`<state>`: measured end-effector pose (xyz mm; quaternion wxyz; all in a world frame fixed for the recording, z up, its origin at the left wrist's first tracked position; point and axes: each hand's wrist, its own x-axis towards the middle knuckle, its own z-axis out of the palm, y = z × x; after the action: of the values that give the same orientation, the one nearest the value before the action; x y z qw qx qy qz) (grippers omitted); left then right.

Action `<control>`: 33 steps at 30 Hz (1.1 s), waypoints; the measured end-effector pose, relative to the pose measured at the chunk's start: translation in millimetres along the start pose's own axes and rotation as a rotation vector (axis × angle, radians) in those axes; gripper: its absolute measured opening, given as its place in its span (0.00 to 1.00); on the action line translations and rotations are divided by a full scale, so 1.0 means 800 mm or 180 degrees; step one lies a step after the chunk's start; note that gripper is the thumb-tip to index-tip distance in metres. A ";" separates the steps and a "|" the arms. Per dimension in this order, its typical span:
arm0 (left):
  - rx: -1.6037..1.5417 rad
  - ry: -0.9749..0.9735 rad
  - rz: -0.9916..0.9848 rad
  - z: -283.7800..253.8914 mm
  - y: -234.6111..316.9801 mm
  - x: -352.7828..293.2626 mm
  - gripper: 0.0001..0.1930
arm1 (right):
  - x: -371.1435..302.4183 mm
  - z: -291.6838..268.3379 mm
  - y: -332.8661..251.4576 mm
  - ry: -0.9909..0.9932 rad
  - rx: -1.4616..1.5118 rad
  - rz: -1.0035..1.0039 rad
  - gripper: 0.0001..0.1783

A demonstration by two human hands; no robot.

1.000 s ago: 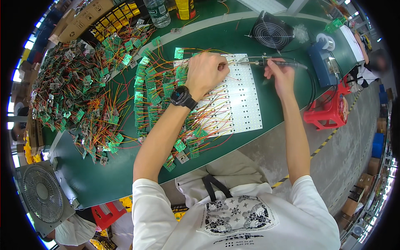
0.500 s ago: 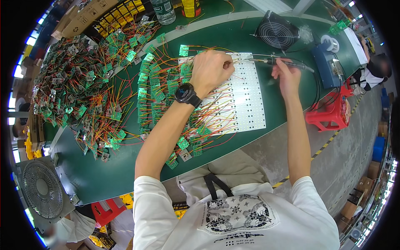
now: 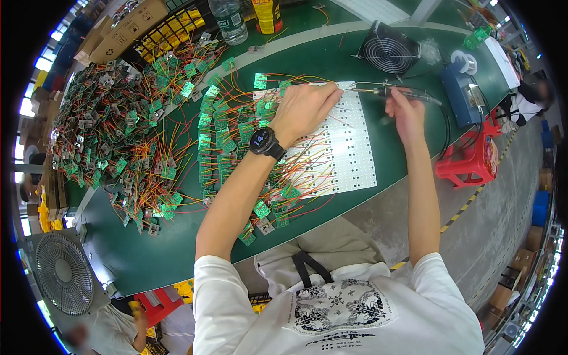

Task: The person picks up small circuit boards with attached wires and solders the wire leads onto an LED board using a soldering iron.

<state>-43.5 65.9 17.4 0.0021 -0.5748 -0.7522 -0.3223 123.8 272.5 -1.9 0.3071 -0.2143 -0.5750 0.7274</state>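
Note:
A white panel [image 3: 355,142] dotted with small pads lies on the green table. My left hand [image 3: 307,109] rests over its upper edge, thumb and forefinger pinched on what looks like a thin wire; the fingertips hide most of it. My right hand [image 3: 407,112] grips a soldering iron [image 3: 408,93] with a thin metal guide beside its tip. That tip points left, close to my left fingertips. Small green circuit boards [image 3: 226,139] with red and yellow wires stand in rows left of the panel, and many wire ends [image 3: 313,160] lie across it.
A large heap of wired circuit boards [image 3: 106,124] covers the table's left. Beyond the panel stand a black fan [image 3: 387,50], a water bottle [image 3: 229,23] and a yellow can [image 3: 268,16]. At right are a blue soldering station [image 3: 464,94], a solder spool [image 3: 464,62] and a red stool [image 3: 470,160].
The view has shifted slightly. My left fingers have straightened from a curled position, reaching toward the iron's tip. My right hand still holds the soldering iron.

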 end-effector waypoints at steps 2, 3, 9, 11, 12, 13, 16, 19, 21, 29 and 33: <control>0.0030 0.0050 0.0120 -0.002 0.001 0.000 0.14 | 0.000 0.001 0.000 0.0009 0.0009 -0.0017 0.11; 0.0062 0.0109 0.0234 -0.003 0.002 0.000 0.14 | 0.000 0.001 0.001 -0.0005 0.0004 -0.0025 0.11; 0.0115 0.0271 0.0551 0.008 -0.001 0.000 0.13 | 0.000 0.001 0.005 -0.0019 -0.0073 -0.0117 0.11; 0.0120 0.0299 0.0609 0.008 -0.001 0.001 0.12 | 0.000 -0.001 0.004 -0.0017 -0.0090 -0.0145 0.11; 0.0126 0.0331 0.0657 0.008 0.000 0.001 0.11 | 0.001 -0.002 0.005 -0.0023 -0.0107 -0.0134 0.11; 0.0128 0.0327 0.0661 0.008 -0.001 0.001 0.11 | 0.000 0.000 0.004 -0.0035 -0.0119 -0.0119 0.11; 0.0120 0.0450 0.0690 0.006 -0.003 -0.001 0.10 | -0.002 0.003 0.003 -0.0062 -0.0202 -0.0159 0.12; 0.0075 0.0387 0.0675 0.005 -0.003 -0.003 0.09 | -0.001 0.001 0.006 -0.0080 -0.0214 -0.0197 0.12; 0.0085 0.0342 0.0663 0.006 -0.004 -0.002 0.08 | -0.001 0.000 0.007 -0.0076 -0.0222 -0.0195 0.12; 0.0149 0.0519 0.0350 0.010 -0.007 -0.001 0.07 | -0.002 0.000 0.008 -0.0126 -0.0252 -0.0207 0.11; 0.0206 0.0513 0.0302 0.012 -0.009 -0.002 0.07 | -0.002 0.000 0.007 -0.0111 -0.0302 -0.0196 0.11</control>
<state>-45.9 68.3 5.9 0.0964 -0.5816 -0.7315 -0.3425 123.9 270.4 -7.1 0.3088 -0.1981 -0.6205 0.6931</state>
